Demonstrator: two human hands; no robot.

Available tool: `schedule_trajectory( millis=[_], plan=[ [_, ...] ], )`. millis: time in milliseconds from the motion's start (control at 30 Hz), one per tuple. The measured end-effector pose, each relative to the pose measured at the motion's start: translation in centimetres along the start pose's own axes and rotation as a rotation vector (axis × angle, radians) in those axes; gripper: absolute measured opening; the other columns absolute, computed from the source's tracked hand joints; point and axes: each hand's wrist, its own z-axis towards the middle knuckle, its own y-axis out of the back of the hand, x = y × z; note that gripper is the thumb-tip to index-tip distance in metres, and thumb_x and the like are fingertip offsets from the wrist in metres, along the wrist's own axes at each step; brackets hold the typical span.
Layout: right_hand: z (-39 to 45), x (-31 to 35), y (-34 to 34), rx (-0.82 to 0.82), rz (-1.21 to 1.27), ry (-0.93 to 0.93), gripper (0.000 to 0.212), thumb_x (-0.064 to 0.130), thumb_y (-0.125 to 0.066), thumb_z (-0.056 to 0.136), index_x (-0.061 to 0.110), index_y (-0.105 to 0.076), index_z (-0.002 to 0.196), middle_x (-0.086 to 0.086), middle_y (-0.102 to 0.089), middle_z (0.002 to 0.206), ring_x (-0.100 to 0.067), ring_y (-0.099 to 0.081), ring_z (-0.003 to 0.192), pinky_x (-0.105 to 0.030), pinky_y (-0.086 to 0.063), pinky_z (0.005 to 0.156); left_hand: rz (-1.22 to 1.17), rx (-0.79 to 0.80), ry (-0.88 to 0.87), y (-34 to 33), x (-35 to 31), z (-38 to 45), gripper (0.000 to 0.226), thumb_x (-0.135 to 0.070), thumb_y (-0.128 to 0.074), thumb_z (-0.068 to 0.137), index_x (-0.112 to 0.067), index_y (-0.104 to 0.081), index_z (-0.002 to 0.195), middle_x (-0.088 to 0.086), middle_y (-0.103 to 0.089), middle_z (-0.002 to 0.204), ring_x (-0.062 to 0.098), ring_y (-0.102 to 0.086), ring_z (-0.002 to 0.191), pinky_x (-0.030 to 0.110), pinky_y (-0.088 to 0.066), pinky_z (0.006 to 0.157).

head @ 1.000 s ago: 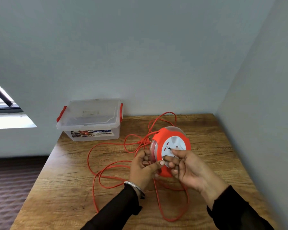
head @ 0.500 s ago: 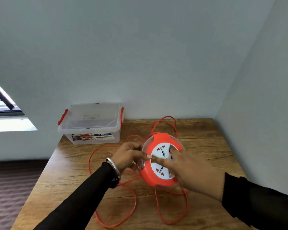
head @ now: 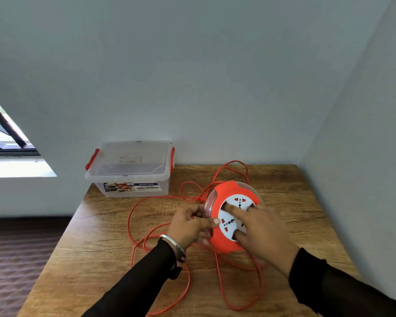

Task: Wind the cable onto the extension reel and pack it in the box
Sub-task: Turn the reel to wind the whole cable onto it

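Observation:
The orange extension reel (head: 224,193) with its white socket face is held just above the wooden table (head: 96,243), face tilted toward me. My left hand (head: 189,225) grips the reel's left rim, thumb lying on the orange front. My right hand (head: 261,229) is spread over the white face, fingertips and thumb pressing on it. The orange cable (head: 128,223) lies unwound in loose loops on the table around and under the reel. The clear plastic box (head: 128,170) with red latches stands lidded at the table's back left.
The table sits in a corner, with walls behind and close on the right. Its left edge drops to a dark floor (head: 14,259). A window (head: 7,143) is at far left. Cable loops trail toward the front edge.
The reel has tipped from upright to face me and sits lower. My right hand went from pinching the centre to spreading over the white face. The cable loops have shifted.

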Motion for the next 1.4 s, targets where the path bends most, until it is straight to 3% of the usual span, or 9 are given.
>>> schedule_trajectory(
  millis=[200, 333, 533, 700, 1033, 1100, 1200, 1300, 1400],
  plan=[
    [-0.1, 0.4, -1.0, -0.086, 0.263, -0.268, 0.068, 0.046, -0.062, 0.065, 0.053, -0.040, 0.129, 0.004, -0.072, 0.098, -0.021, -0.065, 0.089, -0.026, -0.045, 0.061, 0.029, -0.063, -0.049, -0.9, 1.0, 0.4, 0.019, -0.002, -0.077, 0.073, -0.003, -0.065, 0.087, -0.007, -0.062, 0.052, 0.014, -0.058, 0.044, 0.031, -0.054, 0.047],
    [0.1, 0.3, -1.8, -0.053, 0.499, -0.449, 0.070, 0.054, -0.066, 0.067, 0.046, -0.043, 0.132, 0.009, -0.067, 0.117, -0.017, -0.064, 0.098, -0.022, -0.041, 0.059, 0.029, -0.114, -0.086, -1.7, 0.9, 0.4, 0.027, -0.003, -0.080, 0.071, 0.002, -0.061, 0.089, 0.004, -0.058, 0.063, 0.024, -0.056, 0.051, 0.038, -0.054, 0.055],
    [1.1, -0.4, -2.4, -0.001, 1.030, -0.585, 0.073, 0.050, -0.074, 0.072, 0.031, -0.045, 0.137, 0.010, -0.052, 0.137, -0.006, -0.049, 0.115, -0.018, -0.039, 0.081, 0.017, -0.143, -0.104, -2.1, 0.7, 0.3, 0.027, -0.004, -0.080, 0.072, 0.001, -0.060, 0.091, 0.008, -0.058, 0.076, 0.018, -0.061, 0.048, 0.027, -0.053, 0.042],
    [1.3, -0.3, -2.4, 0.030, 1.226, -0.678, 0.070, 0.033, -0.073, 0.080, 0.021, -0.041, 0.141, 0.000, -0.046, 0.143, -0.016, -0.046, 0.127, -0.039, -0.041, 0.104, 0.029, -0.158, -0.104, -2.0, 0.9, 0.2, 0.028, -0.006, -0.080, 0.072, 0.001, -0.061, 0.091, 0.004, -0.061, 0.072, 0.022, -0.063, 0.054, 0.032, -0.056, 0.048],
    [1.5, -0.9, -1.7, -0.027, 1.349, -0.770, 0.069, 0.029, -0.079, 0.073, 0.018, -0.049, 0.135, -0.001, -0.057, 0.130, -0.014, -0.061, 0.105, -0.020, -0.051, 0.074, -0.075, -0.118, -0.147, -2.4, 1.3, -0.6, 0.030, -0.013, -0.084, 0.069, -0.005, -0.063, 0.090, 0.010, -0.064, 0.075, 0.026, -0.064, 0.060, 0.035, -0.056, 0.056],
    [1.4, -1.7, -0.7, -0.051, 1.313, -0.754, 0.071, 0.031, -0.083, 0.066, 0.021, -0.053, 0.130, 0.007, -0.062, 0.113, 0.001, -0.063, 0.084, -0.013, -0.048, 0.056, 0.031, -0.256, -0.293, -1.3, 0.4, -0.3, 0.042, -0.028, -0.085, 0.067, -0.007, -0.062, 0.094, 0.018, -0.063, 0.081, 0.033, -0.059, 0.063, 0.041, -0.051, 0.060],
    [1.3, -3.6, 1.0, -0.087, 1.147, -0.698, 0.070, 0.034, -0.086, 0.060, 0.027, -0.058, 0.124, 0.007, -0.061, 0.117, -0.003, -0.060, 0.092, -0.019, -0.049, 0.073, 0.395, -0.577, -0.557, 1.1, -1.7, 0.4, 0.064, -0.046, -0.081, 0.064, -0.018, -0.049, 0.112, 0.006, -0.050, 0.116, 0.027, -0.057, 0.092, 0.043, -0.053, 0.075],
    [1.5, -5.0, 2.7, -0.095, 0.905, -0.631, 0.068, 0.043, -0.084, 0.058, 0.033, -0.060, 0.120, 0.013, -0.056, 0.108, -0.005, -0.054, 0.096, -0.012, -0.038, 0.070, 0.722, -0.402, -0.602, 2.3, -3.7, 1.3, 0.080, -0.060, -0.071, 0.063, -0.026, -0.045, 0.131, -0.015, -0.042, 0.126, 0.019, -0.038, 0.126, 0.040, -0.038, 0.102],
    [2.2, -5.7, 4.1, -0.113, 0.833, -0.562, 0.068, 0.044, -0.084, 0.057, 0.036, -0.060, 0.120, 0.011, -0.057, 0.110, -0.006, -0.056, 0.096, -0.017, -0.040, 0.073, 0.632, -0.018, -0.397, 1.5, -5.1, 2.2, 0.067, -0.053, -0.073, 0.065, -0.027, -0.056, 0.124, -0.008, -0.060, 0.124, 0.017, -0.053, 0.121, 0.045, -0.041, 0.106]
  ],
)
